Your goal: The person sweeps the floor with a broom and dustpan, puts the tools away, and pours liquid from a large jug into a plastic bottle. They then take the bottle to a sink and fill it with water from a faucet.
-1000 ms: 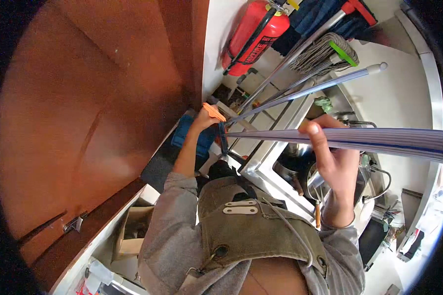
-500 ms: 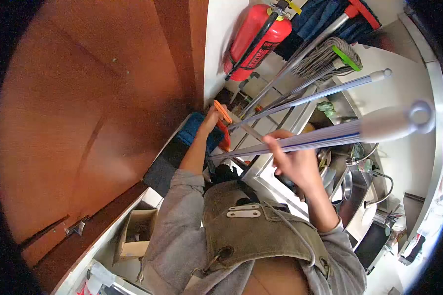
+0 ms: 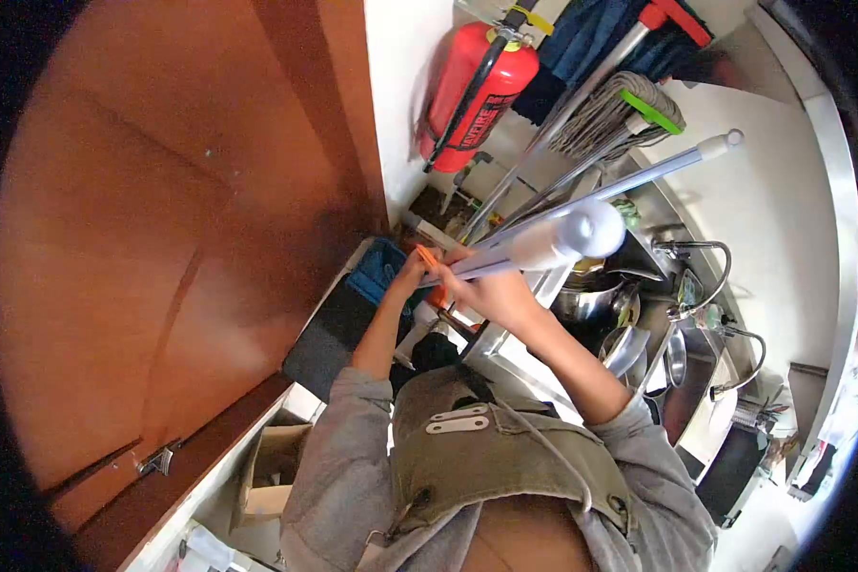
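My right hand (image 3: 500, 297) is closed round a long white-and-blue striped pole (image 3: 494, 262), well below its rounded white end cap (image 3: 548, 243). The pole tilts up towards me, and its far end is hidden behind my hands. Close beside it, my left hand (image 3: 409, 276) is closed on a narrow orange piece (image 3: 427, 255), whose full shape I cannot make out. A second striped pole (image 3: 629, 181) leans just beyond, with a white tip. Below my hands, a patch of orange-red (image 3: 439, 296) partly shows.
A red fire extinguisher (image 3: 486, 91) hangs on the wall. A grey string mop (image 3: 610, 119) and a red-headed tool (image 3: 677, 21) lean nearby. To the right, a steel sink (image 3: 672, 391) holds pots under curved taps (image 3: 725, 262). A brown door (image 3: 191, 219) stands left, above a cardboard box (image 3: 267, 477).
My right hand has moved left, close to my left hand. The pole's white end has swung left and nearer my hands. The view has shifted slightly.
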A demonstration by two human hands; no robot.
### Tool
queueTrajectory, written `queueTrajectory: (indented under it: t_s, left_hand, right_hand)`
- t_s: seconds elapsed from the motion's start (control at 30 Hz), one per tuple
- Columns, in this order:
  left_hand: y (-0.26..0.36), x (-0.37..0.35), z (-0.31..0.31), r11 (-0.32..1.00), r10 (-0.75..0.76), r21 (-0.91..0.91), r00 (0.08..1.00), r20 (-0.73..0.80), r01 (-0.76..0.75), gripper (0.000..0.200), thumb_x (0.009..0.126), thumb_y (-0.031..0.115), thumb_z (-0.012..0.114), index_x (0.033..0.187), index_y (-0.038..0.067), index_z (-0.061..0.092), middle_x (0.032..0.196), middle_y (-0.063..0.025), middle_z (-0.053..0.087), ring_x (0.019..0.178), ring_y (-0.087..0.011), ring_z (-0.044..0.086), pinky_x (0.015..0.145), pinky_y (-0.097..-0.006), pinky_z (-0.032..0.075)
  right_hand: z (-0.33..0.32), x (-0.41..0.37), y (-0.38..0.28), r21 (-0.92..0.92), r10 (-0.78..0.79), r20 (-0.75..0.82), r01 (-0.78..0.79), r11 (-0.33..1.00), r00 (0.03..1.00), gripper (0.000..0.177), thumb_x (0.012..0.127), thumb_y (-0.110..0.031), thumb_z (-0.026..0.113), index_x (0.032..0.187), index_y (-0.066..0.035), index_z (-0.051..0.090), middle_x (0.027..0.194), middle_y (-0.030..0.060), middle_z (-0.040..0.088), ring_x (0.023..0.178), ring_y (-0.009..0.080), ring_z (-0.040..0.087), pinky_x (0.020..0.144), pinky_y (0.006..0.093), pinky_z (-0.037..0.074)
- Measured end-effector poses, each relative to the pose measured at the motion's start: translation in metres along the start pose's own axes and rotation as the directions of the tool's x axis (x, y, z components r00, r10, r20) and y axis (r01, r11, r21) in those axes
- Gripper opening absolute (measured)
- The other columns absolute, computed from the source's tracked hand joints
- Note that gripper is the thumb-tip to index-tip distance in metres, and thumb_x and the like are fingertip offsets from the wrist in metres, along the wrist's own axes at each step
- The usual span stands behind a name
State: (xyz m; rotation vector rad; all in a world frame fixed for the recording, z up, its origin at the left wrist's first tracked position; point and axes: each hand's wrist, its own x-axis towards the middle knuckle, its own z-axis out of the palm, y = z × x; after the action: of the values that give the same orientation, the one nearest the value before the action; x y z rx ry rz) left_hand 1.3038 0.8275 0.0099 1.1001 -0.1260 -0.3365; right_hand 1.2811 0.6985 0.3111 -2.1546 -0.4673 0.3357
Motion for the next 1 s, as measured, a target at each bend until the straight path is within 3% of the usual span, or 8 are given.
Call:
queueTrajectory:
  t_s: [0.37,0.57,0.6,0.67,0.8,0.9,0.97,1.0]
  left_hand:
    - [0.029,-0.04,0.016,0.992,0.091,-0.08,0.988,-0.122,-0.101,0.062,0.086,0.029,0.049,0.139,0.006,0.027,0.135,-0.0101,0.038,0.117,-0.0198,0.044,0.101,-0.0344,0.031]
    - [0.015,-0.03,0.002,0.834,0.211,0.551,0.94,-0.268,-0.03,0.049,0.07,-0.002,0.065,0.116,0.001,0.046,0.11,-0.0085,0.052,0.102,-0.0212,0.051,0.089,-0.0323,0.04]
    - [0.021,-0.028,0.002,0.809,0.276,0.587,0.899,-0.339,-0.027,0.037,0.073,-0.003,0.064,0.107,0.001,0.051,0.102,-0.0069,0.055,0.094,-0.0201,0.055,0.084,-0.0312,0.044]
    - [0.029,-0.022,0.009,0.946,0.258,0.3,0.843,-0.472,-0.121,0.027,0.075,-0.006,0.064,0.098,0.002,0.054,0.093,-0.0041,0.057,0.085,-0.0123,0.055,0.076,-0.0256,0.046]
    - [0.027,-0.018,-0.001,0.926,0.264,0.365,0.86,-0.436,-0.1,0.025,0.077,0.004,0.067,0.1,0.001,0.055,0.094,-0.0053,0.058,0.088,-0.0146,0.056,0.078,-0.0284,0.046]
    - [0.023,-0.018,-0.003,0.873,0.25,0.487,0.878,-0.408,-0.022,0.026,0.079,0.01,0.068,0.1,0.001,0.055,0.096,-0.0064,0.06,0.091,-0.0167,0.057,0.08,-0.03,0.046]
    - [0.021,-0.017,0.002,0.88,0.242,0.475,0.872,-0.426,-0.012,0.024,0.08,0.012,0.067,0.098,0.001,0.056,0.096,-0.0073,0.061,0.091,-0.0168,0.057,0.08,-0.0303,0.045]
    - [0.027,-0.021,0.011,0.877,0.25,0.481,0.872,-0.421,-0.019,0.024,0.08,0.012,0.067,0.098,0.001,0.056,0.096,-0.0073,0.061,0.091,-0.0168,0.057,0.08,-0.0303,0.045]
  right_hand:
    - [0.005,0.016,0.053,0.166,0.086,0.071,-0.096,0.981,0.994,0.029,0.083,-0.023,0.064,0.102,-0.002,0.057,0.077,0.0128,0.063,0.071,0.0203,0.064,0.064,0.0341,0.049]
    - [0.024,0.031,0.064,0.543,-0.011,0.149,-0.073,0.837,0.989,0.048,0.085,-0.012,0.059,0.124,-0.003,0.033,0.09,0.0114,0.06,0.082,0.0207,0.061,0.073,0.0334,0.048]
    - [0.02,0.026,0.053,0.499,-0.001,-0.114,0.058,0.864,0.993,0.053,0.084,-0.008,0.059,0.127,-0.004,0.029,0.107,0.0143,0.051,0.092,0.0212,0.057,0.077,0.0341,0.047]
    - [-0.006,0.021,0.053,0.133,-0.056,-0.677,0.196,0.972,0.733,0.057,0.079,-0.013,0.065,0.124,-0.001,0.031,0.117,0.0188,0.041,0.098,0.0262,0.053,0.084,0.0385,0.044]
    - [-0.092,0.014,0.144,-0.079,-0.05,-0.985,-0.166,0.983,0.168,0.075,0.076,-0.022,0.07,0.127,0.009,0.024,0.125,0.0216,0.031,0.116,0.0309,0.034,0.097,0.0395,0.031]
    - [-0.139,0.019,0.209,0.09,0.135,-0.936,-0.15,0.985,0.324,0.064,0.078,-0.027,0.069,0.122,0.008,0.037,0.116,0.0203,0.047,0.104,0.0267,0.047,0.089,0.0363,0.038]
    - [-0.151,0.023,0.222,0.262,0.328,-0.484,-0.224,0.939,0.811,0.039,0.082,-0.03,0.064,0.1,0.004,0.056,0.088,0.0126,0.063,0.08,0.0202,0.058,0.075,0.0326,0.045]
    - [-0.15,0.025,0.213,0.262,0.323,-0.49,-0.216,0.94,0.81,0.039,0.082,-0.03,0.064,0.1,0.004,0.056,0.088,0.0126,0.063,0.08,0.0202,0.058,0.075,0.0326,0.045]
